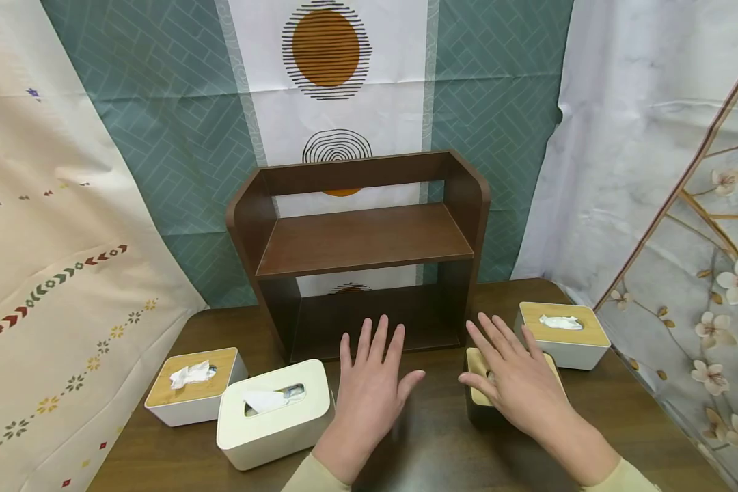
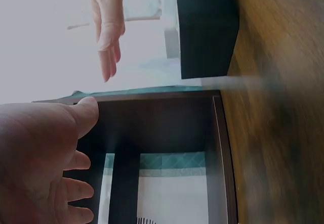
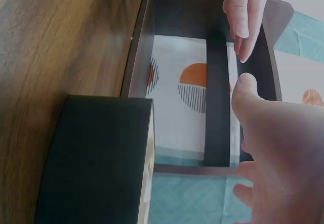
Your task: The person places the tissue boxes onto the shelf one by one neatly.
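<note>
- Desk (image 1: 433,413): brown wood grain, low sheen.
- Two-tier shelf (image 1: 369,236): dark brown board, rounded upper corners; long axis left–right, open front toward the person.
- Cream tissue box (image 1: 277,418): rounded rectangle, smooth; left of left hand, long axis left–right, right end angled away from the person.
- Black tissue box (image 3: 96,158): wood-look lid facing up; on desk under right hand; long axis partly hidden.
- Left hand (image 1: 372,389), right hand (image 1: 519,376): fingers straight, spread, holding nothing; right one apart from lid.
</note>
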`<control>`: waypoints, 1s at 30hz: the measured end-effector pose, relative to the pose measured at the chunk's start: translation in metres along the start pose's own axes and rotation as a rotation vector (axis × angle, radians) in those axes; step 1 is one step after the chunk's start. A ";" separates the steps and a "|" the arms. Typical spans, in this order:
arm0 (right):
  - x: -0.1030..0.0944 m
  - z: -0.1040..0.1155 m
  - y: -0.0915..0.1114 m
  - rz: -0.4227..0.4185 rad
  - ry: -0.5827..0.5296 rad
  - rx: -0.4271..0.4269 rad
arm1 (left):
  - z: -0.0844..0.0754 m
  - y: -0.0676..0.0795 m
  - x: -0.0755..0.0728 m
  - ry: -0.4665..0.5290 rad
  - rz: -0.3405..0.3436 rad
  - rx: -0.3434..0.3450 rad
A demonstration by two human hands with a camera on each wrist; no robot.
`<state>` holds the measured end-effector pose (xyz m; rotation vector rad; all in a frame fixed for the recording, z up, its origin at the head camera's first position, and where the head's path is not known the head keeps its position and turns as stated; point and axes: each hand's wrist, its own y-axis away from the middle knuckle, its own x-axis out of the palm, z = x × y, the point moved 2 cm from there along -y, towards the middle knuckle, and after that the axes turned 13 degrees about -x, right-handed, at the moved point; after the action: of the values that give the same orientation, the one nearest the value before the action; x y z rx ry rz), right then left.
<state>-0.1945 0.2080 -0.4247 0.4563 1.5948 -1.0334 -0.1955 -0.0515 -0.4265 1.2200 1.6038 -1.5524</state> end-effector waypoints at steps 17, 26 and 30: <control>-0.002 -0.020 0.027 -0.005 -0.019 0.064 | -0.016 0.004 0.009 0.038 0.010 0.023; -0.005 -0.030 0.041 -0.008 -0.016 0.115 | -0.024 0.006 0.012 0.056 0.000 0.048; -0.005 -0.034 0.049 -0.042 0.000 0.108 | -0.028 0.007 0.014 0.058 0.007 0.058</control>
<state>-0.1764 0.2631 -0.4385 0.4971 1.5597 -1.1551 -0.1900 -0.0216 -0.4376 1.3109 1.5994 -1.5823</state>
